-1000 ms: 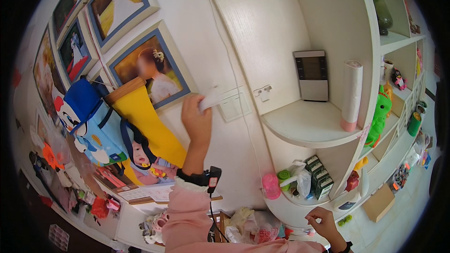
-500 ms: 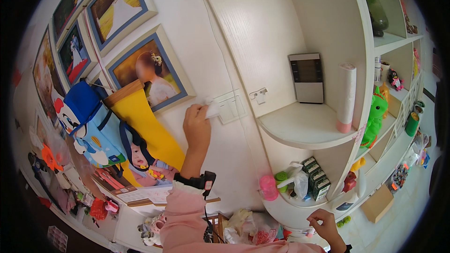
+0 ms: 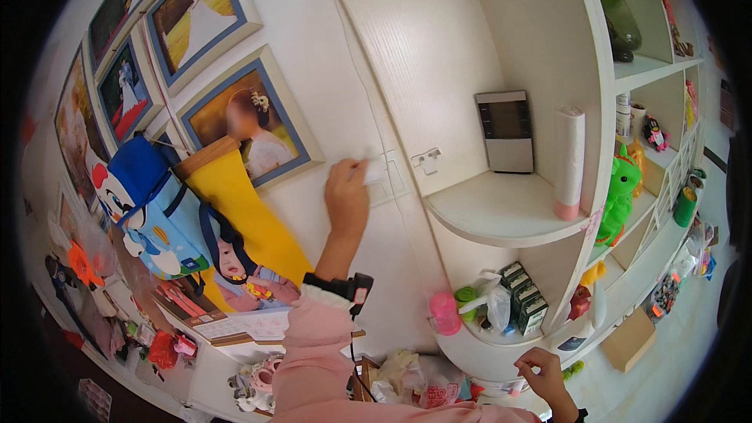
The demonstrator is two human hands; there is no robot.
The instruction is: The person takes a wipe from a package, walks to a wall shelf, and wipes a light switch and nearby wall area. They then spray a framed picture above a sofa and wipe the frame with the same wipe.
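Observation:
My left hand [image 3: 347, 197] is raised to the wall. Its fingers are closed on a white tissue [image 3: 375, 170], which is partly blurred and lies against the white wall switch [image 3: 394, 175]. At the lower right, my right hand [image 3: 540, 374] hangs with its fingers curled in and the thumb close to them; nothing shows in it. It is below the corner shelf and touches nothing that I can see.
Framed photos [image 3: 249, 119] hang left of the switch, with a blue cartoon bag [image 3: 153, 215] beneath. Right stands a white corner shelf [image 3: 501, 215] holding a grey-black device [image 3: 507, 131], a white roll [image 3: 570, 160] and a green toy [image 3: 620, 194]. Plastic bags [image 3: 419, 380] lie below.
My left hand has shifted right and slightly up across the switch with the tissue. The view has turned a little, moving the shelf leftward. My right hand stays about where it was.

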